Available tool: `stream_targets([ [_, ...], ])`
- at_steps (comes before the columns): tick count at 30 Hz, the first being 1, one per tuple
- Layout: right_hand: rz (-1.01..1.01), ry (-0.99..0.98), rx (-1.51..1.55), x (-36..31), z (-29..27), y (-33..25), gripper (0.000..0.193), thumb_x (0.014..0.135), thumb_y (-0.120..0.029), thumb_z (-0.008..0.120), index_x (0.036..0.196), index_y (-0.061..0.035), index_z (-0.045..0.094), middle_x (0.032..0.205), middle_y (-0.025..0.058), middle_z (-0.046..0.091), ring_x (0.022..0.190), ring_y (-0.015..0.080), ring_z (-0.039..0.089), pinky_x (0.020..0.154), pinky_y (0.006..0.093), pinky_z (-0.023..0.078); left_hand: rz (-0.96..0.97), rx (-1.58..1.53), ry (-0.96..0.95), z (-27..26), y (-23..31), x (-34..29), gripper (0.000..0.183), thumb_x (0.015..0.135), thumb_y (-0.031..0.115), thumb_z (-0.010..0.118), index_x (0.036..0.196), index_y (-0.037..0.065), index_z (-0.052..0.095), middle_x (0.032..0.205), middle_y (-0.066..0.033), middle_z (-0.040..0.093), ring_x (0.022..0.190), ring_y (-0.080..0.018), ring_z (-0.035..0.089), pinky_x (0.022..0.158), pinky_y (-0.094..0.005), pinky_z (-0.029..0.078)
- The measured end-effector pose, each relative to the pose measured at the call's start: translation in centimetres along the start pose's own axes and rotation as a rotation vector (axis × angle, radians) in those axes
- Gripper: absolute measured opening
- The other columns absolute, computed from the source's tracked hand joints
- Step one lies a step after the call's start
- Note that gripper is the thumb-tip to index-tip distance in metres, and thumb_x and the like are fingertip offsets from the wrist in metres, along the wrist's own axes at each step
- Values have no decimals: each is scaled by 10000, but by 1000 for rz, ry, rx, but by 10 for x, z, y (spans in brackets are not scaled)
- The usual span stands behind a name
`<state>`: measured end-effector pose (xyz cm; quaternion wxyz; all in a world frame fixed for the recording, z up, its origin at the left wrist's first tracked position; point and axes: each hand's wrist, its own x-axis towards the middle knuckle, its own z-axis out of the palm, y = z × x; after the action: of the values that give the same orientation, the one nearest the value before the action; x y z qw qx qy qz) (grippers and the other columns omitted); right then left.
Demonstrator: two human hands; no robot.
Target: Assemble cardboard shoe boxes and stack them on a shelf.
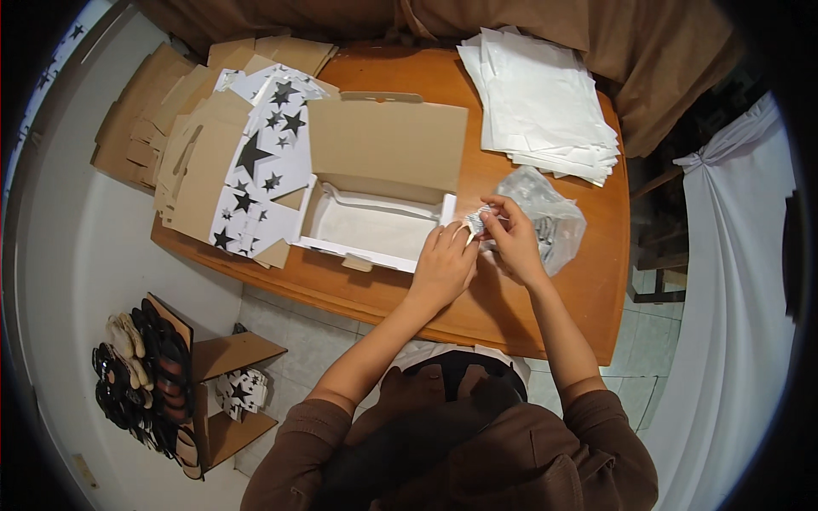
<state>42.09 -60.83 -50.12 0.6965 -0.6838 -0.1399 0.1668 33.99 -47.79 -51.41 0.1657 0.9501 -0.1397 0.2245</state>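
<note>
My right hand [514, 242] pinches a small white packet [477, 221] with dark print on it. My left hand [444, 266] has its fingers bent together at the packet's near-left edge, holding it as well. Beside them to the left, an open cardboard box [388, 145] lies with its brown lid raised at the back. White paper lines its inside. Just right of my right hand is a crumpled clear plastic bag [558, 223] with small dark-and-white printed pieces showing through.
White sheets [545, 102] are stacked at the table's back right. Flat brown cardboard [200, 166] and star-printed white sheets [273, 136] cover its left. A shoe rack [226, 356] with sandals [141, 366] stands below left, and a white curtain [724, 298] hangs at the right.
</note>
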Motion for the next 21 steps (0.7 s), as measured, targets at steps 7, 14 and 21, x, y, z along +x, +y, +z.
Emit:
stream_targets([
  [7,128,-121,-90,44,110,22,305,859,-9,579,1159,22,541,897,82,547,722,129,625,620,239,548,-90,33,20,-51,-92,-50,262,757,134,630,998,32,629,1054,-119,571,1076,-295,508,907,-423,385],
  [14,-182,35,-728,63,187,55,395,870,-89,540,1251,2,485,1074,248,566,965,406,572,870,418,453,-212,16,63,-91,-179,-83,229,785,85,591,1006,36,625,1072,-100,585,1043,-286,528,878,-412,384],
  [21,-147,3,-698,39,167,19,230,866,-35,516,1082,-8,590,999,159,607,898,327,593,805,390,473,-418,-50,-11,-106,-234,-117,237,851,127,545,1060,29,595,1086,-114,582,1021,-290,536,877,-411,388],
])
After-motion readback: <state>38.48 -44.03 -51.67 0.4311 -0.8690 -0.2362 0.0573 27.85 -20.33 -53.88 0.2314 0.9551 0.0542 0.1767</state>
